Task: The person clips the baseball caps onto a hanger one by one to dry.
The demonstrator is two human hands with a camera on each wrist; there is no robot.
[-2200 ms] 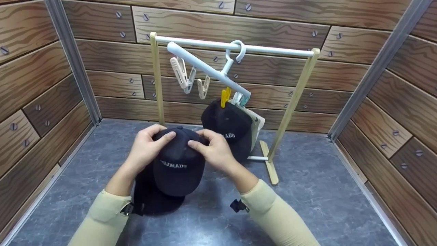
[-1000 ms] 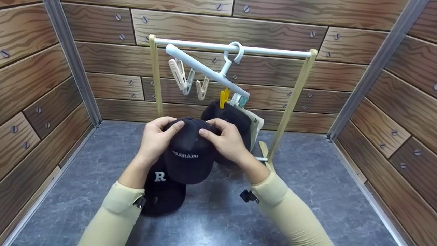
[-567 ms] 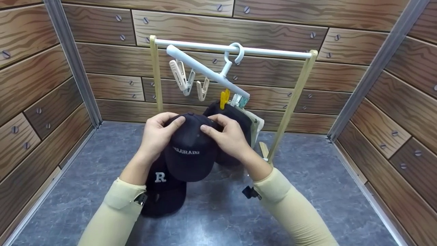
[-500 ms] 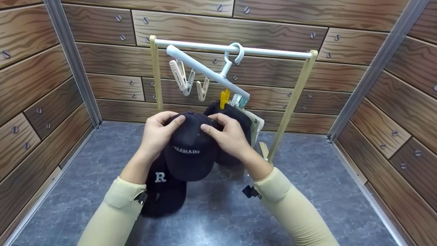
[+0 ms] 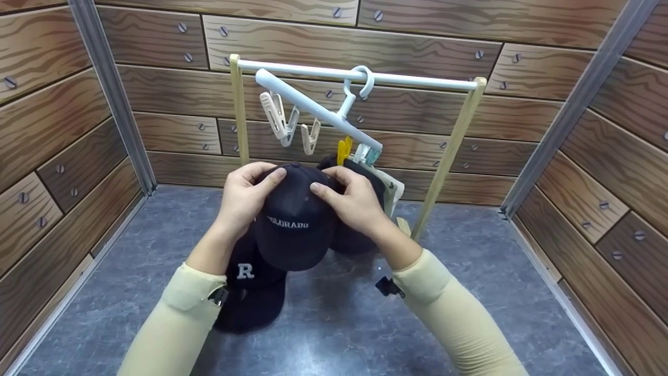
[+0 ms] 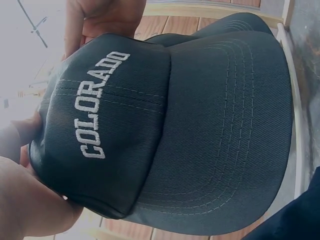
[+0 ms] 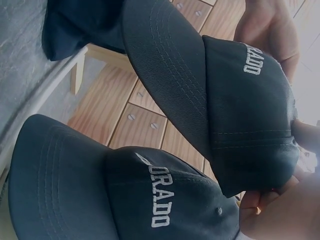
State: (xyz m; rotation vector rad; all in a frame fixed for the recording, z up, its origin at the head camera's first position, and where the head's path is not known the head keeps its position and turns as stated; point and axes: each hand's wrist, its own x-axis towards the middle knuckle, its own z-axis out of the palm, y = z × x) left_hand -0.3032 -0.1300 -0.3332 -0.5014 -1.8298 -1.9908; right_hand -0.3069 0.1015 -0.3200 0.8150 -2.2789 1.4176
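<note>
A dark baseball cap (image 5: pixel 296 243) lettered COLORADO is held up in front of the rack, brim down. My left hand (image 5: pixel 242 198) pinches the left of its crown, thumb on the front; my right hand (image 5: pixel 357 201) does the same on the right. The fingers behind the crown are mostly hidden. Filling the left wrist view, the cap's front (image 6: pixel 200 130) faces that camera. Just behind the right hand hangs another dark cap (image 5: pixel 355 237), under a yellow clothes peg (image 5: pixel 343 151); its lettering (image 7: pixel 160 195) shows in the right wrist view.
A white rod (image 5: pixel 417 81) on a wooden rack bears a tilted white hanger (image 5: pixel 313 107). Beige pegs (image 5: pixel 272 112) dangle from its left side. Beside the hanging cap is a pale cap (image 5: pixel 394 185). A dark cap with an R (image 5: pixel 253 308) lies on the grey floor, front left.
Both hands have carried the COLORADO cap up and rightward, towards the hanger, moving only slightly in the last half second. The R on the lower cap has come into sight.
</note>
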